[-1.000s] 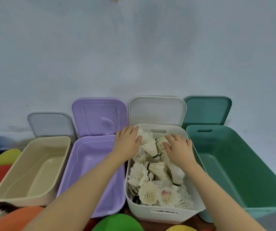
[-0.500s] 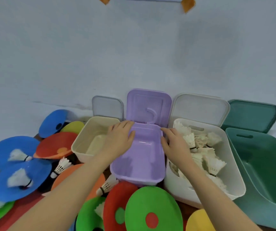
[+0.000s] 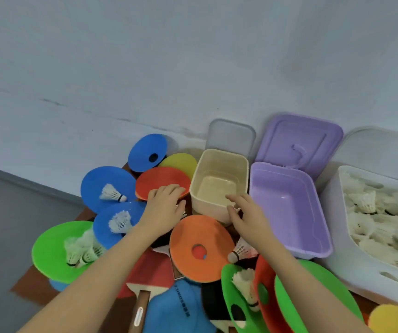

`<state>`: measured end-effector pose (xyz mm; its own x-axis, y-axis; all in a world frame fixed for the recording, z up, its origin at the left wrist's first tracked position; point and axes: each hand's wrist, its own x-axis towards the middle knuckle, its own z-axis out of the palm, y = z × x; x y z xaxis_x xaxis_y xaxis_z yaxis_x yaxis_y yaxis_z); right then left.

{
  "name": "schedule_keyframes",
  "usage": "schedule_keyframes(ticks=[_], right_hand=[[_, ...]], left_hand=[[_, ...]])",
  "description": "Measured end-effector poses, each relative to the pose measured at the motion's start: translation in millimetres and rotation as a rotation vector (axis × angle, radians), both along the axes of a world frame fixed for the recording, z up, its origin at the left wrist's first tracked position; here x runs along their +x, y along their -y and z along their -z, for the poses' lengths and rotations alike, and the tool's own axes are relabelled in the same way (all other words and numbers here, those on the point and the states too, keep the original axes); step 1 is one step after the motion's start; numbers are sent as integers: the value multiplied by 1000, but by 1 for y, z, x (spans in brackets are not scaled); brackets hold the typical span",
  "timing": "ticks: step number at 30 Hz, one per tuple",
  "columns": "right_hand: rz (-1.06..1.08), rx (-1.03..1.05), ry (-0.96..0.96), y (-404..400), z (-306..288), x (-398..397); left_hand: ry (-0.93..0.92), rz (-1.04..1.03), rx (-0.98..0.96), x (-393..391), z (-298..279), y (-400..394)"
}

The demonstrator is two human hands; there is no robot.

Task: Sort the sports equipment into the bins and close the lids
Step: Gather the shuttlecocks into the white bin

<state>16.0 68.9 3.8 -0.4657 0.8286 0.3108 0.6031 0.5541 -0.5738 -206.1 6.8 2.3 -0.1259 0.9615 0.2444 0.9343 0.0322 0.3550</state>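
The sports equipment lies heaped on the floor at the foot of a pale wall point(image 3: 193, 68), with the bins lined up along that wall toward three o'clock. The cream bin point(image 3: 219, 164) stands near the middle with nothing in it, its grey lid point(image 3: 230, 135) propped upright behind at twelve o'clock. Just beside it at three o'clock the purple bin point(image 3: 289, 207) is likewise bare inside, its purple lid point(image 3: 298, 140) leaning on the wall. Further toward three o'clock the white bin point(image 3: 337, 248) is piled with white shuttlecocks point(image 3: 373, 224). The left hand point(image 3: 166, 207) hangs palm down over the clutter, fingers loosely spread and holding nothing, its tips above the edge of the red disc point(image 3: 162, 181). The right hand point(image 3: 248, 217) hovers with relaxed, slightly parted fingers at the near rim of the cream bin, gripping nothing; I cannot tell whether it touches the rim. Between the forearms lies an orange disc point(image 3: 202, 243). At nine o'clock blue discs point(image 3: 106, 183) and a green disc point(image 3: 51, 251) each carry loose shuttlecocks. At six o'clock a table tennis paddle point(image 3: 142, 296) shows its wooden handle, beside green discs point(image 3: 313, 296) standing on edge.
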Motion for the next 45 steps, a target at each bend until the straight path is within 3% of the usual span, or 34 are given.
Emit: schedule_keyframes(ticks=[6,13,16,21,29,35,45], right_hand=[[-4,-131,21,18,30,-90],[25,-349,279,18,80,-161],[106,-338,305,18,93,-176],[278,-159,215,26,83,-180],[186,-111,23,43,69,-176],[113,-59,-114,46,55,-160],[58,34,-344,24,-2,-99]], left_hand=[[-3,-14,-88,-92,32,33],[-2,-42,-393,-154,68,54],[34,-15,-435,-167,79,56],[76,5,-260,-176,88,51],[124,-68,-204,-163,96,47],[237,-141,19,-161,89,50],[338,-11,341,-104,18,27]])
